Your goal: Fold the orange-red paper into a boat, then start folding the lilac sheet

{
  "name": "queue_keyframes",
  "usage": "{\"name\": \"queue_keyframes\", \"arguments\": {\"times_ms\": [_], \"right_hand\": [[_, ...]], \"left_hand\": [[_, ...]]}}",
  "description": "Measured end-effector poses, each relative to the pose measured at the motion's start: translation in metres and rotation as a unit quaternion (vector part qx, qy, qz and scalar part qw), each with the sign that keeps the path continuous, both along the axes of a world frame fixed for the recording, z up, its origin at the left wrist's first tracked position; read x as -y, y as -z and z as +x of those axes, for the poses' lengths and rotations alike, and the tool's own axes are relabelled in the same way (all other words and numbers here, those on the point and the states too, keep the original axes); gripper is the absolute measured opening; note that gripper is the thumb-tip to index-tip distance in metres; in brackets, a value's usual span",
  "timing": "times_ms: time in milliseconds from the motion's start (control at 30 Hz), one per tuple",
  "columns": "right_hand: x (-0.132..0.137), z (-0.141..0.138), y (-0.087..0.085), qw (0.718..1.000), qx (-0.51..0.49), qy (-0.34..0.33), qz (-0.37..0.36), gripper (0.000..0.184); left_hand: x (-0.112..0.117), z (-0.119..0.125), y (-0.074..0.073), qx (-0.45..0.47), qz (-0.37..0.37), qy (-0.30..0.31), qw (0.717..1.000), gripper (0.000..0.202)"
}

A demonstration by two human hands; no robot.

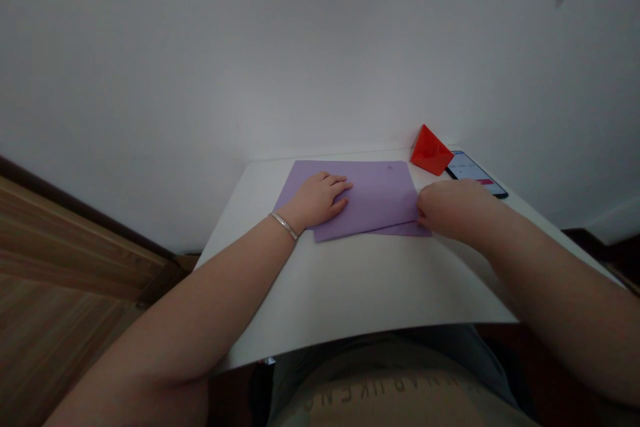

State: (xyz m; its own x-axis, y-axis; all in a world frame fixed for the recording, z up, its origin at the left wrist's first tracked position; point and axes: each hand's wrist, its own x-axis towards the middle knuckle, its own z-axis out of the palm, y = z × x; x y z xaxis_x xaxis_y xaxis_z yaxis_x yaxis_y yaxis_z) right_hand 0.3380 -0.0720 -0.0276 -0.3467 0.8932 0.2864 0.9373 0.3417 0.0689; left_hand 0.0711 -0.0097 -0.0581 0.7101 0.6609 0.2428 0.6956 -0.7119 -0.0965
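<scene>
A sheet of purple paper (375, 193) lies on the white table, its near part layered in two, with the edges not lined up at the lower right. My left hand (323, 199) rests flat on the left part of the paper, fingers spread and palm down. At the paper's right edge is my right hand (447, 207), its fingers curled together on that edge. The fingertips of the right hand are partly hidden behind the hand itself.
A red folded paper shape (432, 152) stands at the table's back right. Beside it lies a phone (475, 173) with its screen lit. The white table (370, 300) meets a wall (320, 53) at the back. Wooden furniture (65, 267) is on the left.
</scene>
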Motion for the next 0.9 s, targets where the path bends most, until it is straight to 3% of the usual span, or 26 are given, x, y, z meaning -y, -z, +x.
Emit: {"name": "queue_keyframes", "arguments": {"times_ms": [67,167,233,467,567,667,767,900], "right_hand": [[0.005,-0.01,-0.006,0.992,0.1,-0.042,-0.065,0.016],[0.007,-0.027,-0.008,0.975,0.096,-0.194,-0.057,0.023],[0.006,-0.034,-0.004,0.962,0.083,-0.254,-0.05,0.026],[0.008,-0.042,0.006,0.967,0.102,-0.23,-0.036,0.022],[0.007,-0.044,0.005,0.976,0.099,-0.193,-0.009,0.022],[0.001,-0.043,0.005,0.983,0.087,-0.161,0.023,0.023],[-0.005,-0.041,0.007,0.986,0.081,-0.139,0.042,0.023],[-0.007,-0.04,0.009,0.986,0.047,-0.143,0.072,0.025]], "left_hand": [[0.001,0.0,-0.002,0.005,-0.003,-0.004,1.0,0.042],[0.002,0.001,-0.003,0.015,-0.015,-0.013,1.0,0.042],[0.001,0.001,-0.002,0.021,-0.029,-0.021,0.999,0.042],[-0.005,0.002,0.001,0.111,-0.093,-0.027,0.989,0.035],[0.006,0.009,-0.013,0.128,-0.099,-0.004,0.987,0.036],[0.028,0.019,-0.032,0.087,-0.126,0.026,0.988,0.044],[0.05,0.029,-0.042,-0.019,-0.053,0.028,0.998,0.04],[0.06,0.037,-0.036,-0.058,0.061,0.0,0.996,0.021]]}}
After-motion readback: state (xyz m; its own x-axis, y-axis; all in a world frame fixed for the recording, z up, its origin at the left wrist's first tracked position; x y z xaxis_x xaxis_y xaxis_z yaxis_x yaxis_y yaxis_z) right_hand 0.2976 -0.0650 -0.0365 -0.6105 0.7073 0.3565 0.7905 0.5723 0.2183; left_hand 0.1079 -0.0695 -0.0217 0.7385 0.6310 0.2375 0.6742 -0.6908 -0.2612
